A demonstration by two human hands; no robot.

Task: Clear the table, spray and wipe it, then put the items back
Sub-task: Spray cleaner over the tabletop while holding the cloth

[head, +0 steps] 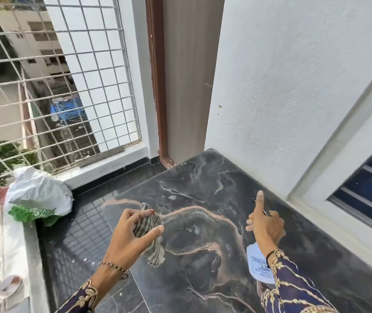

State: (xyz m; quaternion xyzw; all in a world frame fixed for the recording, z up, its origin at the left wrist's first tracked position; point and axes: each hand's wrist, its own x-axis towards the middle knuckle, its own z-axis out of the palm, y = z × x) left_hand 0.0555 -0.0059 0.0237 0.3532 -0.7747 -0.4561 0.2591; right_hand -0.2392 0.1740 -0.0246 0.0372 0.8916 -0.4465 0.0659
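While my right hand (265, 224) grips the spray bottle (259, 265) at lower right and my left hand (130, 236) pinches the striped cloth (150, 236) mid-frame, I should mist the bare tabletop (203, 188) evenly before wiping

Navy gold-embroidered sleeves (293, 288); beaded bracelet (112, 267).

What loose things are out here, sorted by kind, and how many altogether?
Striped cloth, held in the left hand: 1
Spray bottle, held in the right hand: 1
Plastic bag on the floor: 1
Small white dish on the ledge: 1
Total: 4
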